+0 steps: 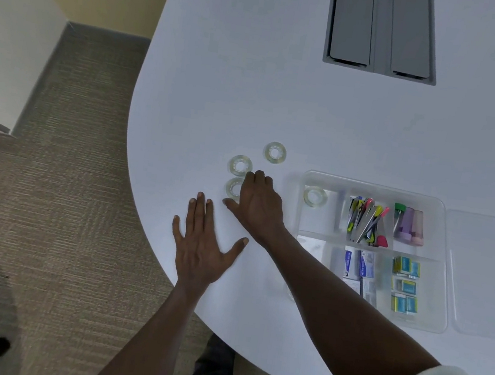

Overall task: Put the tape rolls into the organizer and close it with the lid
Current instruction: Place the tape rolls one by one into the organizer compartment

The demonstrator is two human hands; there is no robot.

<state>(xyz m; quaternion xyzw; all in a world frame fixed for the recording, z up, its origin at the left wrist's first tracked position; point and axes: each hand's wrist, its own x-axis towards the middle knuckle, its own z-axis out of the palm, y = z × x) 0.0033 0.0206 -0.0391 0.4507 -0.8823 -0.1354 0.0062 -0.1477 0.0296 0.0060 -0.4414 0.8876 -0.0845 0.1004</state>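
Observation:
Three clear tape rolls lie flat on the white table: one at the back [275, 153], one in the middle [239, 165], one nearest me [233, 187]. My right hand [258, 203] reaches over the nearest roll, fingers partly covering it, thumb beside it; whether it grips the roll is hidden. A fourth tape roll [315, 196] lies in the top-left compartment of the clear organizer [447, 247]. The clear lid [487, 284] lies flat to the organizer's right. My left hand [203, 244] rests flat on the table, fingers spread, holding nothing.
The organizer also holds pens and highlighters [365, 220], small tubes [409, 224], staple boxes [405, 284] and blue packets [358, 263]. A grey cable hatch [382, 31] is set into the table at the back. The rounded table edge [131, 190] drops to carpet on the left.

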